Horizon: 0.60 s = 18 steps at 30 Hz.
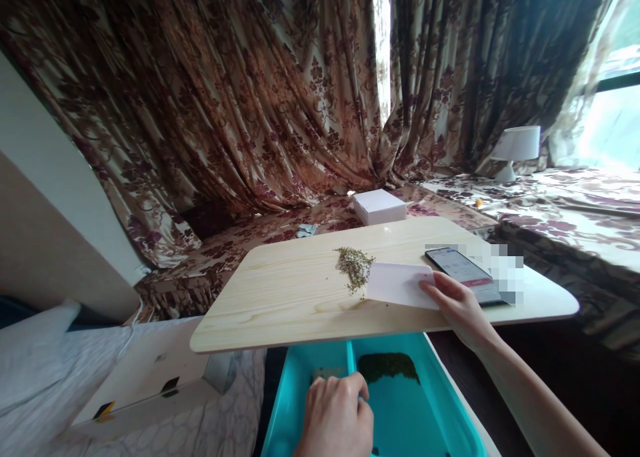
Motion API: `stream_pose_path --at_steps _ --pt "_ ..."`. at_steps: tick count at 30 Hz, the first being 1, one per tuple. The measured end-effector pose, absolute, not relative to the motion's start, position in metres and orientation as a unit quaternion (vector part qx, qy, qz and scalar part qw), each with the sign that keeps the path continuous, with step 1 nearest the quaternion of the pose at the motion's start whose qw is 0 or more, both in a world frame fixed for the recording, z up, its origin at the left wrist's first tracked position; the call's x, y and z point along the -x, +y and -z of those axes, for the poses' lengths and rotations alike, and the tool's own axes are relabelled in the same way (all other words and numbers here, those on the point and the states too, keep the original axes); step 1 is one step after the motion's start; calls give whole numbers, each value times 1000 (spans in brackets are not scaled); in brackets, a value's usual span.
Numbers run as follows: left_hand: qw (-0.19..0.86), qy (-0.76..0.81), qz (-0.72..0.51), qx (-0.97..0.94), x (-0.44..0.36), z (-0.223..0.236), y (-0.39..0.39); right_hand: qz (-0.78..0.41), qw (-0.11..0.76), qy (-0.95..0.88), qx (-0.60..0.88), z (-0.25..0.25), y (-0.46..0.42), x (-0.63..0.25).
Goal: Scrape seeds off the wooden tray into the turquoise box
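Note:
My right hand (457,303) pinches a white card (400,285) over the pale wooden tabletop (280,290). The card's left edge meets a loose pile of small dried greenish-yellow buds or plant bits (354,268). My left hand (337,413) hangs over a turquoise divided bin (445,403) below the table edge. Its fingers are curled downward near the divider, and their tips are hidden. A dark green heap of fine plant matter (390,367) lies at the far end of the bin's right compartment. Something pale, partly covered by my hand, shows in the left compartment.
A phone (467,273) lies on the tabletop beside my right hand. Behind the table stands a white box (380,207) on patterned fabric. A lamp (517,147) is at the far right. A large flat box (145,377) rests on the bed at left.

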<state>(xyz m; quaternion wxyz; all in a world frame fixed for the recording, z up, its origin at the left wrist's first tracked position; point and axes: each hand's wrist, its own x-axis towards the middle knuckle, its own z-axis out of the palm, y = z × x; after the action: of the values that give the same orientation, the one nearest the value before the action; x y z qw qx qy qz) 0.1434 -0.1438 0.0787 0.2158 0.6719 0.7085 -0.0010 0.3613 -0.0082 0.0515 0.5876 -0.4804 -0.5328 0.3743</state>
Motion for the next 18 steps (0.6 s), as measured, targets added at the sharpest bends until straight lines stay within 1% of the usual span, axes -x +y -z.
stream_pose_path --at_steps 5,11,15,18 --pt "218 709 -5 -671 -142 -75 -144 -370 612 -498 491 -56 -24 -364" --pt "209 706 -40 -675 -138 -73 -147 -427 580 -509 472 -63 -42 -362" --pt "208 708 -39 -673 -136 -72 -147 -400 615 -490 470 -66 -34 -356" --pt "212 712 -32 -669 -135 -73 -146 -387 615 -501 470 -67 -22 -350"
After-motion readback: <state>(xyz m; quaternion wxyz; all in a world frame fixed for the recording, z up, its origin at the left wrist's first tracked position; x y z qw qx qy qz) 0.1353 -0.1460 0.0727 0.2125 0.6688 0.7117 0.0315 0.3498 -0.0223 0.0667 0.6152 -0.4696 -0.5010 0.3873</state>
